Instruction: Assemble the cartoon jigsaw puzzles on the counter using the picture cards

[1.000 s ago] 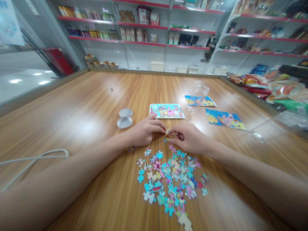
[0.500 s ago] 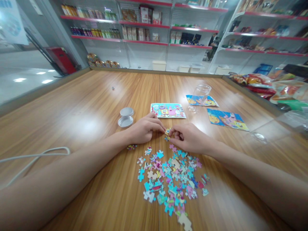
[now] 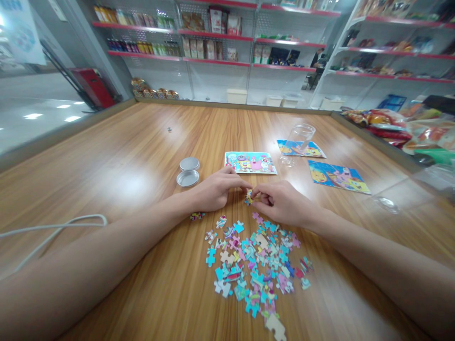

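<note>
A few yellow and blue jigsaw pieces (image 3: 248, 197) lie together on the wooden table between my two hands. My left hand (image 3: 218, 190) rests on its side, fingers bent together, its index fingertip pressing at the top of these pieces. From the other side, my right hand (image 3: 286, 201) is closed in a pinch at their right edge. Below the hands spreads a heap of loose jigsaw pieces (image 3: 261, 241), blue, pink and cream. A small dark cluster of pieces (image 3: 196, 216) sits under my left wrist. Just beyond the hands lies a cartoon picture card (image 3: 250, 163).
Two round metal tins (image 3: 187, 178) stand left of the card. To the right are two blue picture sheets (image 3: 339, 177), a clear plastic jar (image 3: 300, 139) lying on one of them, and a clear lid (image 3: 386, 204). A white cable (image 3: 80, 220) crosses the left side.
My left index finger has shifted right, over the top of the joined pieces. My right fingers stay close against them. The whole view has moved slightly.
</note>
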The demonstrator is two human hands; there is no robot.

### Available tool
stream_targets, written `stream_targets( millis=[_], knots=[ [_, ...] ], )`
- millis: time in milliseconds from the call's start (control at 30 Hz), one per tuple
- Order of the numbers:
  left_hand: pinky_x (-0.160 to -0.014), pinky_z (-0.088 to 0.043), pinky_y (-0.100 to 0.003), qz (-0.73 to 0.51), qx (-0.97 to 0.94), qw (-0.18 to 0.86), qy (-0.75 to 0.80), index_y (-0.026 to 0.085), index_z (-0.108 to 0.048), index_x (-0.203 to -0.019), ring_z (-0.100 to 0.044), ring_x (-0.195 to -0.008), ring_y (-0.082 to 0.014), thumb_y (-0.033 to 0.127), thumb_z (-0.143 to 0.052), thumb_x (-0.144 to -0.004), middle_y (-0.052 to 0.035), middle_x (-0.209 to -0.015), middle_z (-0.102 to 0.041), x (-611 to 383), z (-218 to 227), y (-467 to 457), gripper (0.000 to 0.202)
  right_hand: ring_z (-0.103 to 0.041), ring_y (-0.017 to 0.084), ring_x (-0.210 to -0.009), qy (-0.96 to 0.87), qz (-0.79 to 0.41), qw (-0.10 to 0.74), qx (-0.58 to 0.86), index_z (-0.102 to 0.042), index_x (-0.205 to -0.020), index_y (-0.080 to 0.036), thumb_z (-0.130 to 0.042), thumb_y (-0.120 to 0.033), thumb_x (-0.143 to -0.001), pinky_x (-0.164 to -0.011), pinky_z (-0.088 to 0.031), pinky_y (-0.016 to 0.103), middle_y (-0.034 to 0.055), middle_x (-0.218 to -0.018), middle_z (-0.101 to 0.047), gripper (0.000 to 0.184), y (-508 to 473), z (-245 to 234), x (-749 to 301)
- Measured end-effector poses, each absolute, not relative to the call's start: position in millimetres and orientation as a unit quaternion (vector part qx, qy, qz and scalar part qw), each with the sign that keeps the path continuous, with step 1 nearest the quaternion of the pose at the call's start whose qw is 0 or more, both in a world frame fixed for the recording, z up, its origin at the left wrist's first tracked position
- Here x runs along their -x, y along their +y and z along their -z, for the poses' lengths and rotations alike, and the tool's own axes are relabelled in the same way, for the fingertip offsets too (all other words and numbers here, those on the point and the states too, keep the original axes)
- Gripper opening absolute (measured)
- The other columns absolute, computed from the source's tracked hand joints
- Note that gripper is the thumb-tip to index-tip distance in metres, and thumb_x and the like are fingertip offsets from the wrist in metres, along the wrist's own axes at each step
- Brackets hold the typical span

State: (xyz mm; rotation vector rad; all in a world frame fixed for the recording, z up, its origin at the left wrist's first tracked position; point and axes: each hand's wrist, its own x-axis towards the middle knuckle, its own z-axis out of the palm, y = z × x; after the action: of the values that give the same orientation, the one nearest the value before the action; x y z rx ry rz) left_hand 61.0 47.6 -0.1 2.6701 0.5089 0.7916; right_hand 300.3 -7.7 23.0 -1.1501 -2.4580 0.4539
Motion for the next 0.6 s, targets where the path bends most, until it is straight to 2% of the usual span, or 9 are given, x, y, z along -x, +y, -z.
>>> stream_targets(
  millis=[133,233,367,600],
  knots=[
    [-0.087,-0.050,-0.038,-0.270,-0.935,0.149,0.175,0.019,-0.073,-0.110,-0.053,-0.095,-0.0218,-0.009,-0.041,-0.072,-0.0058,-0.092,-0.071,-60.1,0.0,48.8,0.057,-0.056,0.013,-0.064,-0.905,-0.103,0.187,0.367,-0.074,-0.100,-0.018,-0.056,-0.020,-0.091,-0.066,-0.038,0.027,0.0010,-0.071,-0.067,0.020,-6.4,-22.2,-304.0],
    [-0.088,-0.050,-0.038,-0.271,-0.935,0.151,0.172,0.020,-0.073,-0.111,-0.053,-0.095,-0.0216,-0.008,-0.042,-0.074,-0.0052,-0.094,-0.073,-59.6,-0.3,50.0,0.056,-0.059,0.015,-0.071,-0.922,-0.064,0.153,0.351,-0.078,-0.100,-0.020,-0.053,-0.020,-0.093,-0.068,-0.037,0.029,0.0044,-0.078,-0.068,0.025,-6.6,-23.3,-306.2],
    [-0.090,-0.048,-0.038,-0.272,-0.942,0.147,0.133,0.024,-0.075,-0.112,-0.052,-0.093,-0.0207,-0.008,-0.044,-0.079,-0.0033,-0.101,-0.075,-59.8,0.2,52.7,0.055,-0.056,0.014,-0.067,-0.923,-0.058,0.138,0.354,-0.078,-0.098,-0.019,-0.054,-0.020,-0.092,-0.064,-0.035,0.029,0.0041,-0.074,-0.065,0.025,-8.7,-26.0,-306.8],
    [-0.094,-0.047,-0.040,-0.265,-0.949,0.133,0.104,0.026,-0.076,-0.114,-0.052,-0.098,-0.0209,-0.007,-0.048,-0.082,-0.0039,-0.110,-0.074,-56.8,4.1,59.2,0.054,-0.052,0.012,-0.061,-0.919,-0.094,0.167,0.345,-0.077,-0.088,-0.017,-0.058,-0.017,-0.086,-0.061,-0.034,0.026,0.0012,-0.067,-0.062,0.019,-5.3,-26.4,-306.4]
  ],
)
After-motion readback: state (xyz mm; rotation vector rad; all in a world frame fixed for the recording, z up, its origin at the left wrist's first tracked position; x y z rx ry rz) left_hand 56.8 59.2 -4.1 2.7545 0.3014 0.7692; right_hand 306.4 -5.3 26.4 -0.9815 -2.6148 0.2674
